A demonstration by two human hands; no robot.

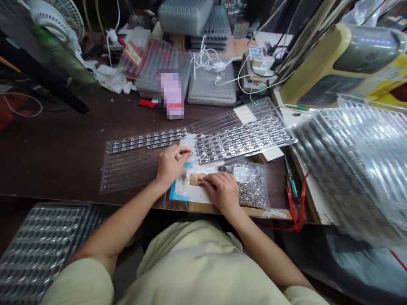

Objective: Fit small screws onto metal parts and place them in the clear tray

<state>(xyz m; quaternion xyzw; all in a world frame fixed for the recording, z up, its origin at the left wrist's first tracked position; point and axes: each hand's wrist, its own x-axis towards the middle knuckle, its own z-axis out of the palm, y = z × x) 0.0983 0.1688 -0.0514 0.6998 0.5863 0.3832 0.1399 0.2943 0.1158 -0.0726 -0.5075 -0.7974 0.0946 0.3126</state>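
Note:
My left hand (pixel 171 165) is closed in a pinch beside the near-left corner of a clear plastic tray (pixel 219 123) that holds rows of small silver-and-black parts. Whatever sits between its fingertips is too small to name. My right hand (pixel 223 189) is also closed, its thumb and finger pressed together at the right end of a small tan block (pixel 194 179); a tiny dark piece shows at the tips, its kind unclear. The block lies on white sheeting. Partly behind my right hand is a clear bag (pixel 252 190) full of small shiny metal pieces.
Another clear tray (pixel 130 169), partly filled, lies left. A screwdriver (pixel 290 182) with a green handle lies right, beside a red strap (pixel 299 214). Stacked trays (pixel 352 165) stand far right. A blurred-out phone-like object (pixel 171 95) and a white cable (pixel 206 59) are behind.

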